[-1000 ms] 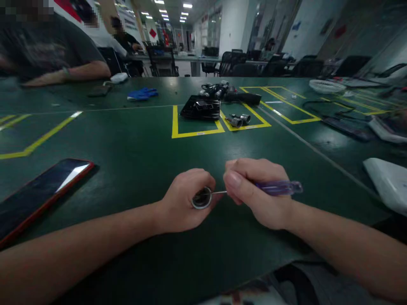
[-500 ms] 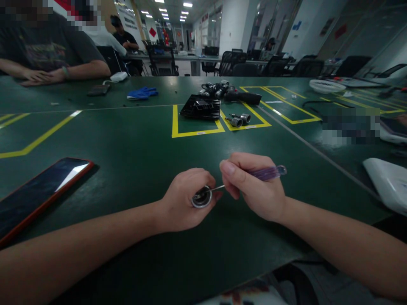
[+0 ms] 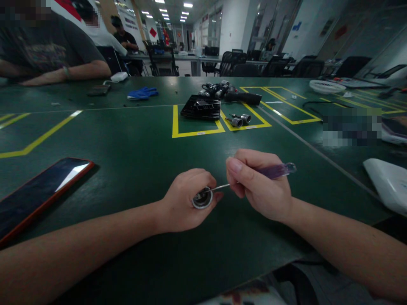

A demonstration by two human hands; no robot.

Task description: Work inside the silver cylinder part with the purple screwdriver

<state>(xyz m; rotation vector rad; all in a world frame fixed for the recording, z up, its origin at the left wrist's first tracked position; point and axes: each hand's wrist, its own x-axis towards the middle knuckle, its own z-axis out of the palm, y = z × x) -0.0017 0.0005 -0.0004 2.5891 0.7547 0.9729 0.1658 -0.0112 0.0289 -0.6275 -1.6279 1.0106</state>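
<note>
My left hand (image 3: 186, 201) is wrapped round a short metal cylinder (image 3: 202, 205), its open round end facing me. Most of the cylinder's outside is hidden by my palm and fingers. My right hand (image 3: 259, 184) grips a screwdriver (image 3: 276, 170) with a see-through purple handle. The thin shaft slants down to the left, and its tip reaches inside the cylinder's open end. What the tip touches in there is too dark to make out. Both hands are held above the green table (image 3: 133, 169).
A phone in a red case (image 3: 47, 192) lies at the left. Farther off are small metal fittings (image 3: 237, 122), a black plastic bag (image 3: 202, 108), a black cylindrical object (image 3: 244, 98) and a blue glove (image 3: 143, 93). A white object (image 3: 388, 182) stands at the right. A person sits across the table.
The right hand and screwdriver rose and tilted more steeply, shifting left and then a little back right. The left hand and cylinder have stayed almost still.
</note>
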